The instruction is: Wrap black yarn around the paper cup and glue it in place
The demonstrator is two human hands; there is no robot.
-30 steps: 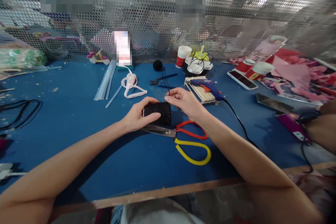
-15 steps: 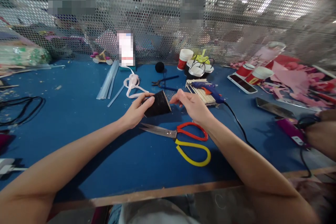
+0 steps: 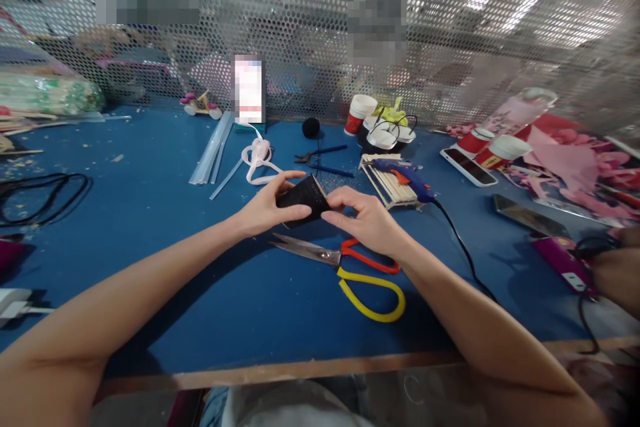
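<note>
A short black cylinder [image 3: 309, 197], covered in what looks like fabric, is held tilted above the table. My left hand [image 3: 265, 207] is wrapped round its left side, thumb in front and fingers behind. At its right-hand end, the thumb and fingers of my right hand [image 3: 367, 217] pinch the rim. What the cylinder holds inside is hidden. Just below my hands lie scissors [image 3: 327, 256] with one red and one yellow handle, blades pointing left.
Behind are pliers [image 3: 327, 170], white ribbon [image 3: 259, 153], clear glue sticks [image 3: 210, 153] and a black ball [image 3: 311, 127]. A blue glue gun [image 3: 400, 170] rests on wooden sticks, its cord trailing right. Paper cups [image 3: 361, 113], phones [image 3: 469, 167] and pink scraps stand rightward, near another person's hand [image 3: 617, 267].
My right hand has moved from just off the cylinder onto its rim. My left thumb now lies lower along the side. The whole view has shifted slightly.
</note>
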